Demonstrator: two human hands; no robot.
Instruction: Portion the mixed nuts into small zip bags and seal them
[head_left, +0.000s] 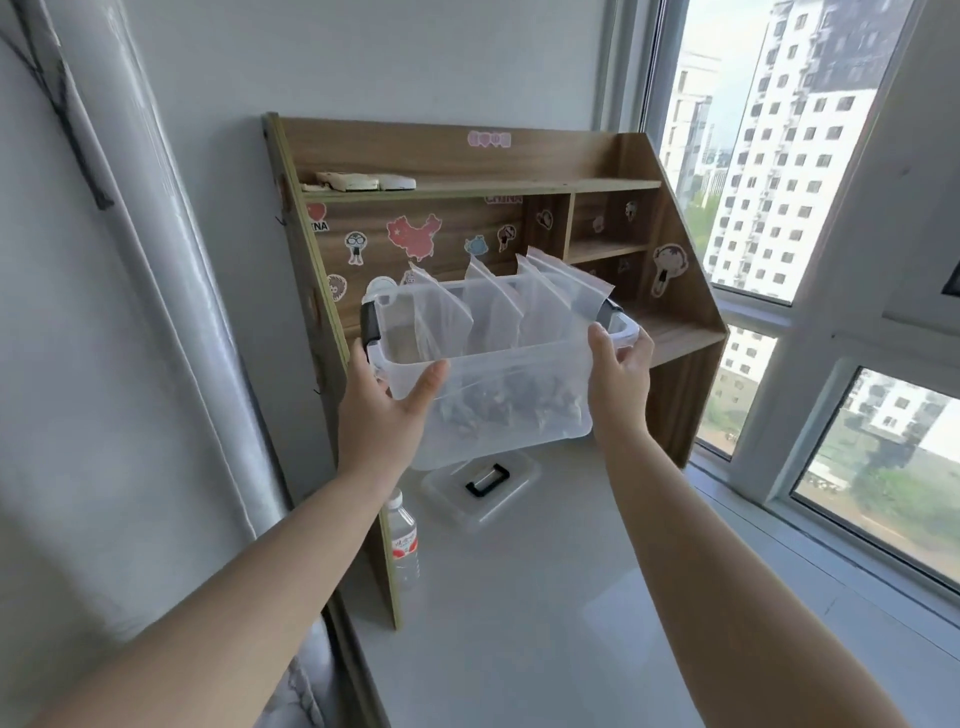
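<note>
A clear plastic storage box (524, 434) with black side latches is held in the air in front of the wooden shelf. Several small zip bags (493, 312) stand upright inside it, with dark mixed nuts (509, 402) at their bottoms. My left hand (384, 410) grips the box's left end, thumb across its front wall. My right hand (621, 371) grips the right end just under the rim. The box hangs above the white table (545, 623).
The box's clear lid (483, 480) with a black handle lies on the table under the box. A water bottle (404, 540) stands by the shelf's left side panel. The stickered wooden desk shelf (675, 332) stands behind; a window runs along the right.
</note>
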